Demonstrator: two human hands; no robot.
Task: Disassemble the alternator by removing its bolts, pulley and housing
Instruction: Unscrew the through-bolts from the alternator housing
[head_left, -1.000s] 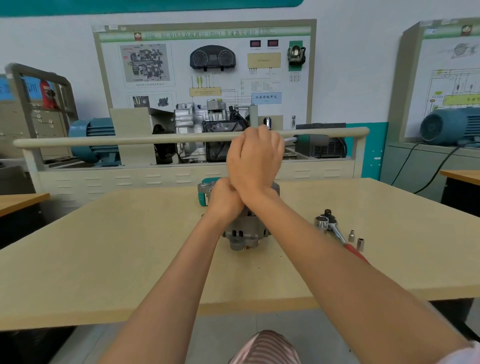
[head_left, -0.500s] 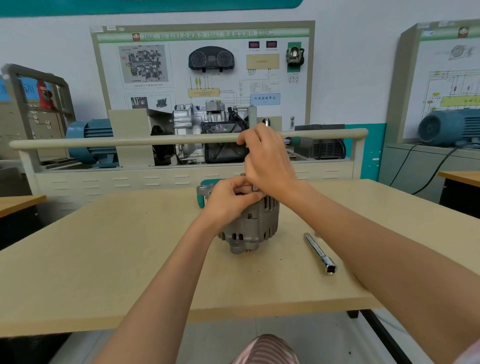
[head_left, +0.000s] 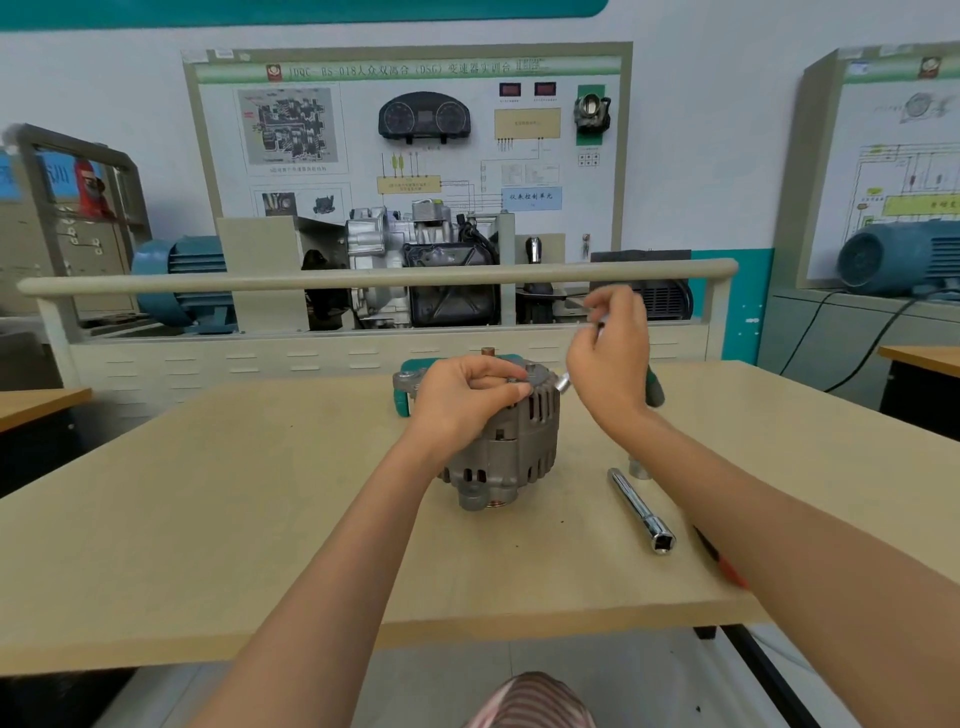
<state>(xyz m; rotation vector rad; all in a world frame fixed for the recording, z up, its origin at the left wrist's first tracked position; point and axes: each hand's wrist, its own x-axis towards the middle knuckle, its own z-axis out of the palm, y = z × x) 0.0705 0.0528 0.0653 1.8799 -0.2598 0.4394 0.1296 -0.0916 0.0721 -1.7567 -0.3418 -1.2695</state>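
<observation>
A grey alternator (head_left: 511, 452) stands upright in the middle of the tan table (head_left: 208, 519). My left hand (head_left: 467, 395) rests on its top, fingers curled over the upper housing near a bolt head. My right hand (head_left: 610, 353) is raised just right of the alternator top and pinches a thin metal tool or long bolt (head_left: 563, 383), whose silver end shows below the fingers beside the housing rim. The pulley is not visible.
A chrome socket extension bar (head_left: 641, 512) lies on the table right of the alternator, a small socket (head_left: 638, 465) beside it. A red-handled tool (head_left: 722, 564) is partly hidden under my right forearm. A green tool (head_left: 402, 400) lies behind the alternator. A training bench with a rail (head_left: 363, 278) stands beyond.
My right hand has lifted off the alternator top and moved right and up with the thin metal piece. My left hand stays on the housing.
</observation>
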